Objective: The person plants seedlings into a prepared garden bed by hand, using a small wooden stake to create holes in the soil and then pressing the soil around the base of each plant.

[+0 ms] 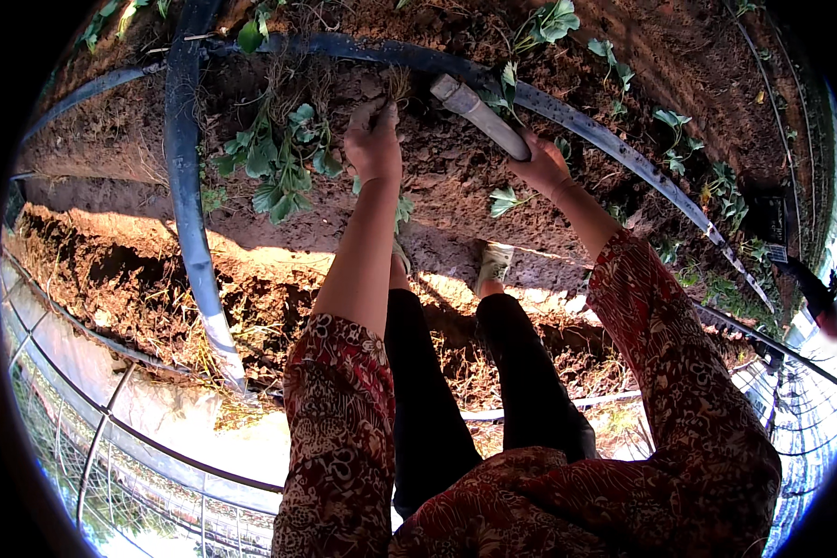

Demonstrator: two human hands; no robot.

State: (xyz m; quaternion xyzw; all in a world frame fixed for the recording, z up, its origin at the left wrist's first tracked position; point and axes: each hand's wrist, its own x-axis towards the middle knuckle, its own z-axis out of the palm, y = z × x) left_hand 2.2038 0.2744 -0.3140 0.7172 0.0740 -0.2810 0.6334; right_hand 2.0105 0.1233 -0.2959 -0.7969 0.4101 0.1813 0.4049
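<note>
My left hand (373, 143) is over the soil, its thumb and fingers pinched at the thin brown roots (399, 85) of a seedling. The hand and forearm hide most of that plant. Just left of it, several leafy seedlings (279, 171) lie on the bed with their stringy roots pointing away from me. In my right hand (543, 166) is a grey, round-shafted tool (485, 118), its blunt end angled up and left. A green leaf on a stem (509, 84) rises behind the shaft; whether the hand holds it, I cannot tell.
A dark flat hose (593, 132) curves across the bed, and a thicker pipe (185, 146) runs down the left. Small plants (673, 129) stand in the soil (676, 77). My shoes (495, 261) are in a furrow. Wire mesh (104, 411) lines the lower left.
</note>
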